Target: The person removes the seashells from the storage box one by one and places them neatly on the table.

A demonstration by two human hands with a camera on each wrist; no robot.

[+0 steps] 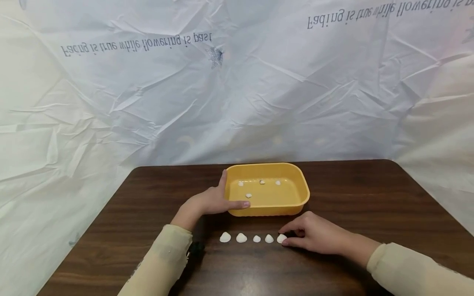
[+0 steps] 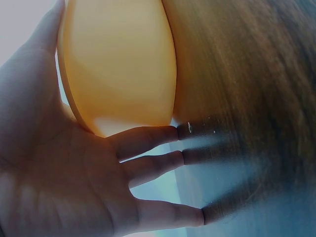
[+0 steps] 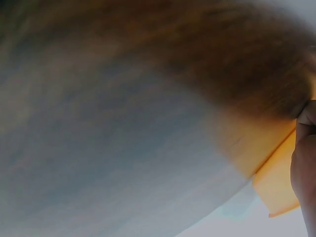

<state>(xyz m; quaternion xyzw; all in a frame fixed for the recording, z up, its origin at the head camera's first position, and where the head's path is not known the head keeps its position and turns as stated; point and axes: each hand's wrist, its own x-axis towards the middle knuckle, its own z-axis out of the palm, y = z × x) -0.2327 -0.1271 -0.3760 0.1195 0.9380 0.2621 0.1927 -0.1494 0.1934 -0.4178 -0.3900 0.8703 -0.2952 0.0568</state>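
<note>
Clock read from the head view, centred on the shallow yellow plastic tray (image 1: 274, 211). Left hand (image 1: 216, 199) at eight to nine o'clock, fingers extended, thumb laid along the near rim: touching the tray, not curled round it. Right hand (image 1: 321, 232) at four o'clock, thumb and forefinger pinching the small white fan-shaped shell (image 1: 280, 238) at the right end of a row of five; row at six o'clock, on the dark brown wood-grain table (image 1: 352, 193). Four small pale pieces (image 1: 248, 196) in the tray.

Risks, my judgement: smooth shell held only at its edges could slip; a stray knuckle could knock the neighbouring white shell (image 1: 269, 238) out of line. A push from the left hand could slide the tray or set its loose contents rolling.

Obscured: right-wrist view blurred, hand cut off at three o'clock, shell not visible there. Pinch depth unclear. Curled right fingers partly hidden. Dark object (image 1: 196, 248) by the left cuff: unidentifiable. Pieces in tray too small to name surely.
</note>
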